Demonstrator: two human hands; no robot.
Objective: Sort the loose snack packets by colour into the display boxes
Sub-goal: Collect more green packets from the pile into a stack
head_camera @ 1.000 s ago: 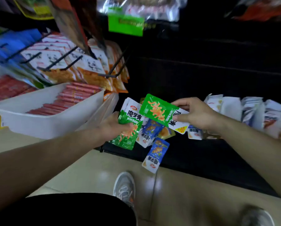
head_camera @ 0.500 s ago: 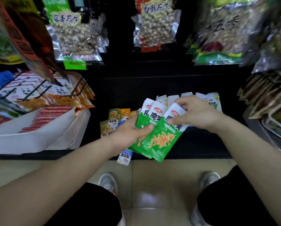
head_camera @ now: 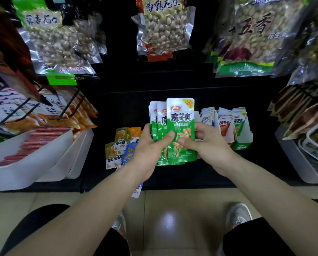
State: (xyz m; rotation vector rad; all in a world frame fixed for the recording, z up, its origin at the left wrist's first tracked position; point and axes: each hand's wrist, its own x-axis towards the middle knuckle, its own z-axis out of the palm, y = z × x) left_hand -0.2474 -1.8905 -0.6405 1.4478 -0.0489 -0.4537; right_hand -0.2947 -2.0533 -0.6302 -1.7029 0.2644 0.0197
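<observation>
Both hands hold an upright stack of green snack packets over the dark shelf. My left hand grips the stack from the left, thumb across the front packet. My right hand grips its right edge, thumb on the front. Loose yellow, orange and blue packets lie on the shelf to the left, partly hidden by my left hand. To the right stands a green display box holding upright red and green packets. One blue packet hangs over the shelf edge under my left forearm.
White bins with red sticks sit at the left, another white bin at the right. Bags of peanuts hang on pegs above. Panda-printed packs hang at the left. Tiled floor and my shoes lie below.
The fanned, tilted green packets have been squared into an upright stack between both hands. The view has swung right and up from the left bins to the shelf centre.
</observation>
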